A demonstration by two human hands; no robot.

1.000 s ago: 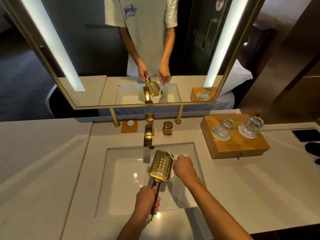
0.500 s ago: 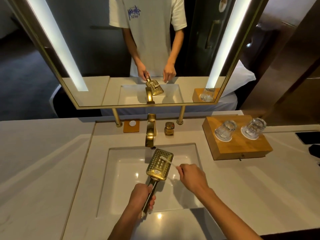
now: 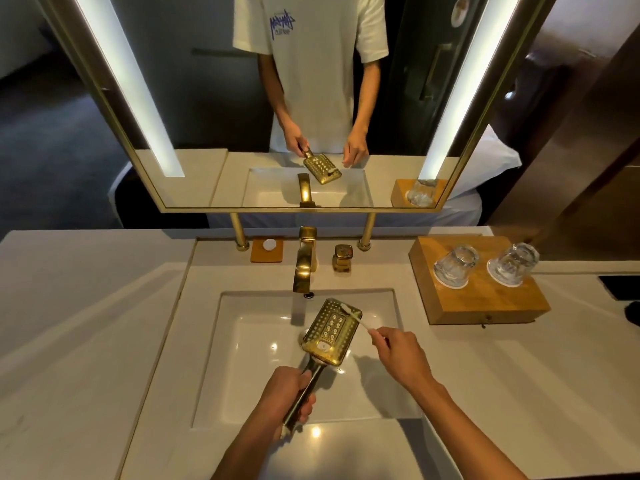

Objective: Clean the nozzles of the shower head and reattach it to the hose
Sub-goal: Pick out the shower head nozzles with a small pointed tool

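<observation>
A gold rectangular shower head is held over the white sink, nozzle face up. My left hand grips its gold handle near the sink's front edge. My right hand pinches the end of a white toothbrush, and the brush head rests on the far right corner of the nozzle plate. No hose is in view.
A gold tap and gold knob stand behind the sink. A wooden block with two upturned glasses sits to the right. A small orange tray lies by the mirror. Dark objects lie at the counter's far right edge.
My right hand has drawn back to the right, away from the shower head, and the toothbrush now reaches in across the plate's far corner. The shower head has tilted slightly.
</observation>
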